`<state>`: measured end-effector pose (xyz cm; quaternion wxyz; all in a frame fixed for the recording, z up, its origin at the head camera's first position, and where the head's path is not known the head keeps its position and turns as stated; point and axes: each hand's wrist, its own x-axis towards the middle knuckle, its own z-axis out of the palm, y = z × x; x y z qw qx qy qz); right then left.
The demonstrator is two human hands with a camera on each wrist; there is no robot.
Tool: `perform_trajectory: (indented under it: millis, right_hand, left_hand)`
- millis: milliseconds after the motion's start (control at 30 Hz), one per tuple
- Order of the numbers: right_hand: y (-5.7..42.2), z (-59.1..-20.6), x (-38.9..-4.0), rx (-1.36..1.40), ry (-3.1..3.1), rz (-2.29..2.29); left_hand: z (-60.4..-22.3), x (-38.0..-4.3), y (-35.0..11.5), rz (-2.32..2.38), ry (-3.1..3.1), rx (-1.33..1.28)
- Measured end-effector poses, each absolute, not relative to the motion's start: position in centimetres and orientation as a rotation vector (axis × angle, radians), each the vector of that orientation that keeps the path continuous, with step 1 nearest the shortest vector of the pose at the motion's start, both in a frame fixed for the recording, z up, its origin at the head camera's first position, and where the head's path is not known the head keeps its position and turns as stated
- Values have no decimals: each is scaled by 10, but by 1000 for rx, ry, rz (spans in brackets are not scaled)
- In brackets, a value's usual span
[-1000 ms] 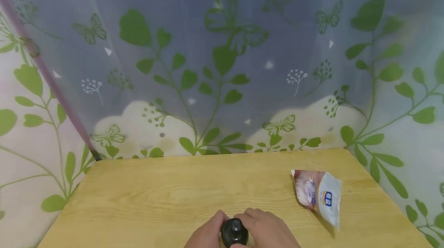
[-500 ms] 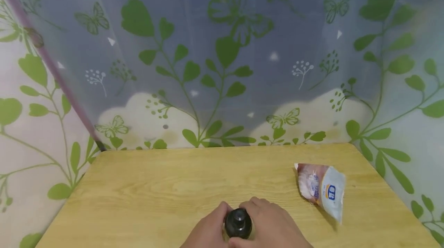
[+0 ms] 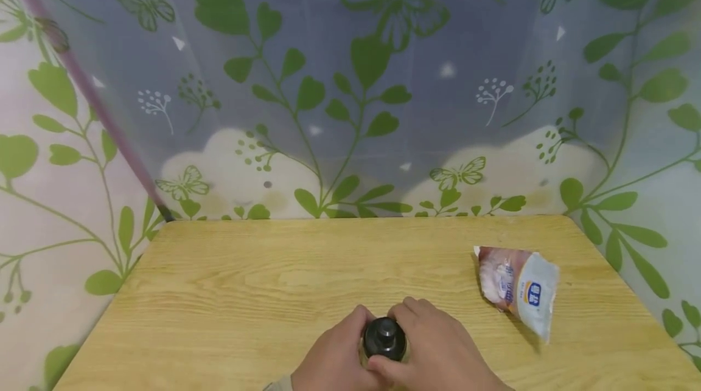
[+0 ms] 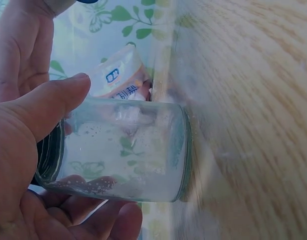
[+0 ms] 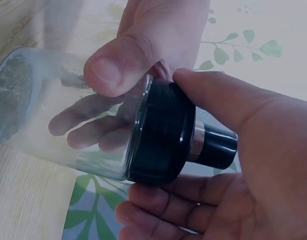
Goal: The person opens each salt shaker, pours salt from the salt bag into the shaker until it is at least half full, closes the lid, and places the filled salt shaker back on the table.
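A clear glass jar (image 4: 128,145) with a black lid (image 5: 161,132) topped by a small black spout-like knob stands on the wooden table, low in the head view. White residue and droplets cling inside the glass. My left hand (image 3: 339,351) grips the jar's upper body, with thumb and fingers on opposite sides. On the black lid, my right hand (image 3: 438,345) has its thumb and curled fingers at the rim. The jar's lower part is hidden by the hands in the head view, but both wrist views show it.
A partly crumpled salt bag (image 3: 517,287), white and brownish pink with a blue label, sits to the right of the hands. Patterned curtains (image 3: 296,81) with green leaves and butterflies border the wooden table (image 3: 246,275) at the back and sides.
The head view has tilted down a little, so table and bag appear higher. Both hands and the jar have shifted slightly forward, still together; the grip looks much the same.
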<state>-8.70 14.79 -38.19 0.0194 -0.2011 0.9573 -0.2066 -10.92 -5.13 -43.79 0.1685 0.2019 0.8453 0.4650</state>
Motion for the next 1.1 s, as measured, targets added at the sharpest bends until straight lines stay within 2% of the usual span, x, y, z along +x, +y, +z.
perform_trajectory:
  millis: [200, 500, 1100]
  right_hand:
    - [153, -377, -90, -681, 2881, -654]
    - [158, -377, -100, -806, 2920, -691]
    - [158, -382, -112, -1015, 2974, -630]
  left_hand:
    - [-436, -106, -52, 1339, 2377, 526]
    - [-440, -114, -52, 1381, 2467, 741]
    - [-442, -123, -58, 1309, 2547, 873]
